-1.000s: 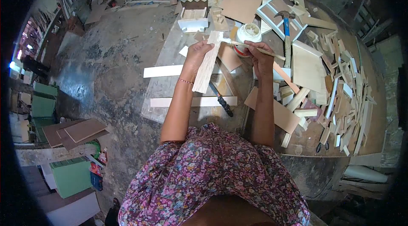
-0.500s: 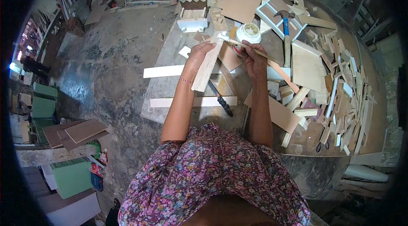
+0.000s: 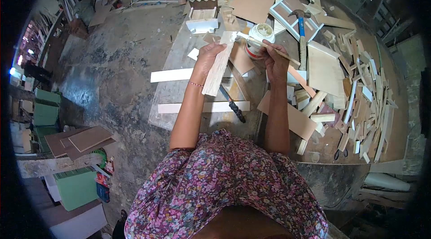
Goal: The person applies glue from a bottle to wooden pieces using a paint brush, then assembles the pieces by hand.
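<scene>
My left hand is closed on a long, pale strip of wood, which slants up and away from me over the table. In my right hand is a brush with a light wooden handle, held between thumb and fingers. Its white-coated tip touches the strip's far end. Just behind the brush stands an open white jar with pale, glue-like stuff inside. A small white wooden box-like piece sits beyond my left hand.
A claw hammer with a blue handle lies right of the jar, by a white frame. Many wood offcuts cover the right side. White strips and a dark-handled tool lie near me.
The brush and my right hand have shifted slightly right and down the strip's end, showing more of the jar. My left hand has stayed nearly still.
</scene>
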Demonstrator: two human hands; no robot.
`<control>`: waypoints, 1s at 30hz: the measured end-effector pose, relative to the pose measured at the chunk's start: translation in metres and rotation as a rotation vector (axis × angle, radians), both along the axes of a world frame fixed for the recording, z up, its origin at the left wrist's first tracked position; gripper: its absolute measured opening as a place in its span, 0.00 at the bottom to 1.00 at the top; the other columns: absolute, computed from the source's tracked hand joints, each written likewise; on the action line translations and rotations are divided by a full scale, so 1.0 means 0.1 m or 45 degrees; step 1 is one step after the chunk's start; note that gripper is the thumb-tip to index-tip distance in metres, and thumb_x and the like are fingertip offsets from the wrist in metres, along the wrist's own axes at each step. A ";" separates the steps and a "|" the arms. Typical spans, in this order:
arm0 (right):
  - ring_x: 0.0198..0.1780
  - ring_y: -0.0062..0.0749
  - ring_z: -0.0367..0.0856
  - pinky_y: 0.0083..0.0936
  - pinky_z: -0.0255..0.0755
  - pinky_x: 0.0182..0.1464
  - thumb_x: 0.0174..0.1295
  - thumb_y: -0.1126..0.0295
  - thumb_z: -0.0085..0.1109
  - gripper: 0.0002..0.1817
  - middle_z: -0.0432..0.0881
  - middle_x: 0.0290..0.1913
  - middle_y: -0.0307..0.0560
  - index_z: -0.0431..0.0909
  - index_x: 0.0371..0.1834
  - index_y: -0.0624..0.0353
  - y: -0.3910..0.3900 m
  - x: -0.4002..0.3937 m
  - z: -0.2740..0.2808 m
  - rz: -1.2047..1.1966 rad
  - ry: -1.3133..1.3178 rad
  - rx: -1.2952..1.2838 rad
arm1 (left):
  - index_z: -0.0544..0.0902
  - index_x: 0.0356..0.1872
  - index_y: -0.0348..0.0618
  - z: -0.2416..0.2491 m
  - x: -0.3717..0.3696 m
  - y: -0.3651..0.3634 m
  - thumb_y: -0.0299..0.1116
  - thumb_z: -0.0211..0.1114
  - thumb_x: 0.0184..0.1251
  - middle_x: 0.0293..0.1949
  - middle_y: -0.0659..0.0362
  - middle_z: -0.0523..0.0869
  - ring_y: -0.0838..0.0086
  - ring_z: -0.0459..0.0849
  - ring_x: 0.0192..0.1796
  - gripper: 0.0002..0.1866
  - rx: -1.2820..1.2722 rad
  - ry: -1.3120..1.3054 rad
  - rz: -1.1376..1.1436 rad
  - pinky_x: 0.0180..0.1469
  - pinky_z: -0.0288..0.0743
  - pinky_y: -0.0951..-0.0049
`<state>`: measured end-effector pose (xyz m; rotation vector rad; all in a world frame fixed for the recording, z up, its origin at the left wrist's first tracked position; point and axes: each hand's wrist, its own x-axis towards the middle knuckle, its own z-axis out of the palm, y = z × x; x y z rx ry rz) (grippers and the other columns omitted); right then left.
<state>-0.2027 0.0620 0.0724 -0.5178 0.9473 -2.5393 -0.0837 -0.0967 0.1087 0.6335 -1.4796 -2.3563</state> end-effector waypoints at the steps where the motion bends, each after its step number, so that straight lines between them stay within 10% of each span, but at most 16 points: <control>1: 0.33 0.32 0.76 0.24 0.75 0.37 0.50 0.79 0.51 0.05 0.74 0.40 0.58 0.69 0.31 0.67 -0.01 -0.01 0.02 -0.019 0.002 0.021 | 0.75 0.27 0.38 0.01 0.00 0.01 0.29 0.59 0.50 0.22 0.63 0.77 0.83 0.72 0.20 0.06 0.006 0.001 -0.004 0.21 0.65 0.85; 30: 0.28 0.28 0.76 0.23 0.75 0.32 0.52 0.76 0.51 0.06 0.75 0.35 0.58 0.68 0.30 0.68 -0.06 0.04 -0.09 -0.181 -0.116 -0.032 | 0.76 0.27 0.36 -0.02 -0.03 0.06 0.31 0.54 0.54 0.21 0.61 0.77 0.82 0.73 0.19 0.08 0.007 0.020 0.001 0.21 0.67 0.84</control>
